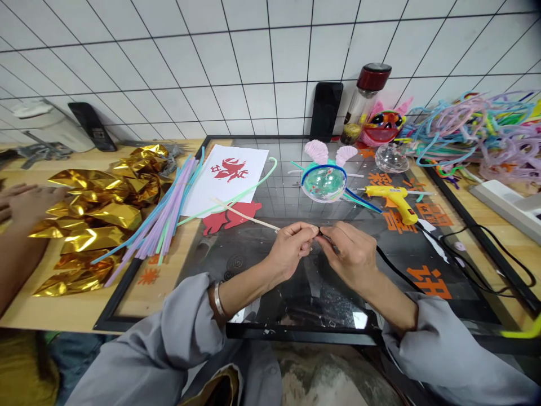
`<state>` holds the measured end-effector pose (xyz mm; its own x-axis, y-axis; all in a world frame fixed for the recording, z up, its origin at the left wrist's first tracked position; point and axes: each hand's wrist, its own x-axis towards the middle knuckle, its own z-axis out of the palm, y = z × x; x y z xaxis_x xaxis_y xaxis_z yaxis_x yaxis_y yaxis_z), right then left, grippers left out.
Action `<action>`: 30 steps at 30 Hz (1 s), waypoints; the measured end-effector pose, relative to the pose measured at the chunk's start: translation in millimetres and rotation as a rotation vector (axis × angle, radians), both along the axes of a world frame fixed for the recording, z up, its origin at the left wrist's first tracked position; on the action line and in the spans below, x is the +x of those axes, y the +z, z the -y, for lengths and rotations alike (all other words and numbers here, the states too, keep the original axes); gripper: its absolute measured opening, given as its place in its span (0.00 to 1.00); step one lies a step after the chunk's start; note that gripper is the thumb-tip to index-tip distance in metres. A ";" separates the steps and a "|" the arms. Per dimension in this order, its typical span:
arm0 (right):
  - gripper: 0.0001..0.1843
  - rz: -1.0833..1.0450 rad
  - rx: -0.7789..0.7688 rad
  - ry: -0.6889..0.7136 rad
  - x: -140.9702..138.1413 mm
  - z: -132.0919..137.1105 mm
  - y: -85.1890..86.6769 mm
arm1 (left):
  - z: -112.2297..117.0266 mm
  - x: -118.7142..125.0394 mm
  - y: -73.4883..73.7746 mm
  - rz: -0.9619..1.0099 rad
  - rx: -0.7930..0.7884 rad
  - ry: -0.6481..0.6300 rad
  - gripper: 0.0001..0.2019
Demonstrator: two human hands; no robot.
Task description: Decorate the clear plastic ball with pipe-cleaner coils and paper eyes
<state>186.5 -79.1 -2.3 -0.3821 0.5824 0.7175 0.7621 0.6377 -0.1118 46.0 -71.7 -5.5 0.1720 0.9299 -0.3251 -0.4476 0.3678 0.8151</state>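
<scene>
My left hand (293, 248) is closed in a pinch at the middle of the glass-topped table. A cream pipe cleaner (249, 216) runs from its fingers toward the upper left. Right beside it, my right hand (350, 248) pinches a thin black pipe cleaner (397, 265), whose length trails out behind the hand to the lower right. A small dark bit shows where the fingertips meet; how the two strands join is hidden. Beyond my hands sits a clear ball (323, 185) with teal inside, a blue band and pink fuzzy ears (316, 151).
At right lie a yellow glue gun (393, 200) with a black cord, a clear dome (392, 158) and tangled pipe cleaners (469, 129). At left are bundled pipe cleaners (173, 208), gold foil (101, 220), white paper (203, 180), a red cutout (234, 217) and another person's hand (31, 206).
</scene>
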 end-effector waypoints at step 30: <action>0.04 -0.116 -0.231 0.215 11.3 -4.3 5.8 | -18.9 -31.7 1.8 -0.290 0.291 -0.415 0.16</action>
